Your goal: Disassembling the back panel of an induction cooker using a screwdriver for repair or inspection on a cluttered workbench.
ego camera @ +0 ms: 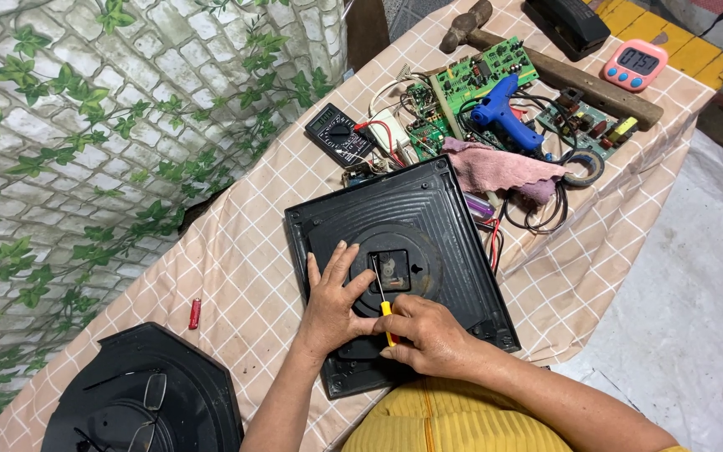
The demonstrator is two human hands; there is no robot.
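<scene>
Left hand point(334, 303) flat, open on black clock back point(453, 226), right hand point(428, 335) grip closed around yellow screwdriver point(387, 311)

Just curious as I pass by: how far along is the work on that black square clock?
Done: the black clock lies face down, its mechanism exposed. In hand: the left hand steadies it while the right hand works a yellow-handled screwdriver there. Left: the mechanism remains seated.
</scene>
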